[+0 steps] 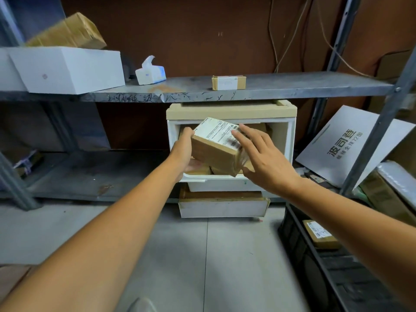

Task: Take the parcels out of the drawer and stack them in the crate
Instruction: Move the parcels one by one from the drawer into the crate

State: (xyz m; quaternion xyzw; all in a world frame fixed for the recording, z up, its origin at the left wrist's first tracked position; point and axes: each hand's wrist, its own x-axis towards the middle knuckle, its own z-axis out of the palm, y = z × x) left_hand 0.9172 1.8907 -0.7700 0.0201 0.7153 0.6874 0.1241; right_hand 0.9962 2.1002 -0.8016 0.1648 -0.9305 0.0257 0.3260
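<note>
A brown cardboard parcel (pixel 216 146) with a white label hangs tilted over the open white drawer (pixel 219 176). My left hand (pixel 183 152) grips its left side, fingers underneath and thumb on top. My right hand (pixel 263 158) is spread with straight fingers touching the parcel's right edge. Further brown parcels (pixel 200 170) lie in the drawer below it. At the lower right stands a black crate (pixel 299 246) on the floor, with one labelled parcel (pixel 320 234) lying in it.
The drawer unit (pixel 231 111) stands under a grey metal shelf (pixel 270 86) that carries a small parcel (pixel 228 82), a tissue pack (pixel 150 72) and a white box (pixel 67 68). A second drawer (pixel 222 206) is open below. A grey upright (pixel 378 134) and white bag (pixel 346 143) stand on the right.
</note>
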